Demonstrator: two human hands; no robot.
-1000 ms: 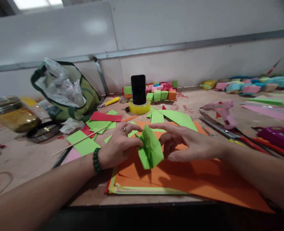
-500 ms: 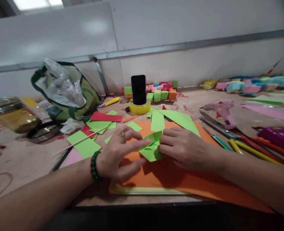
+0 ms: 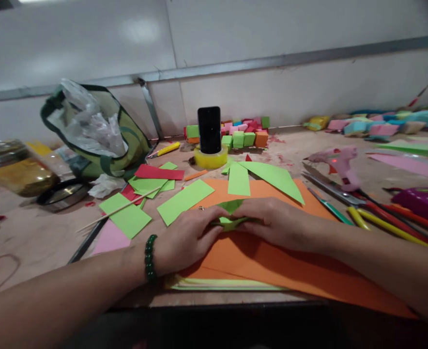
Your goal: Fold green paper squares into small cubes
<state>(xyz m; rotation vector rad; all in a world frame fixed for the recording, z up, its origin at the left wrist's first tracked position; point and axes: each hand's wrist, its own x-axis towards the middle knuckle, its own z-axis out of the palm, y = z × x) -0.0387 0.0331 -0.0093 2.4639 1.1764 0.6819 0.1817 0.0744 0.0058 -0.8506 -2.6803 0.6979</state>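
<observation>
A folded piece of green paper [image 3: 230,222] is held between my two hands, low over the orange sheets. My left hand [image 3: 190,235], with a ring and a green bead bracelet [image 3: 150,258], pinches its left side between thumb and fingers. On the opposite side my right hand [image 3: 277,222] grips it, fingers closed. Parts of the folds are hidden under my fingers. Beneath both hands lies a stack topped with an orange sheet [image 3: 265,264]. A green paper strip [image 3: 185,201] rests beyond my left hand, and another green strip [image 3: 239,179] lies beyond the folded paper.
A black phone [image 3: 209,130] stands in a yellow tape roll [image 3: 211,157], with several coloured paper cubes [image 3: 243,139] behind. Right of the stack are scissors [image 3: 339,189] and a pink glue gun [image 3: 339,162]. A bag [image 3: 132,145] and a jar [image 3: 16,169] stand left.
The green paper was turned and lowered toward the orange sheet. My left fingers, apart half a second ago, now close on its left side. The camera view has shifted slightly.
</observation>
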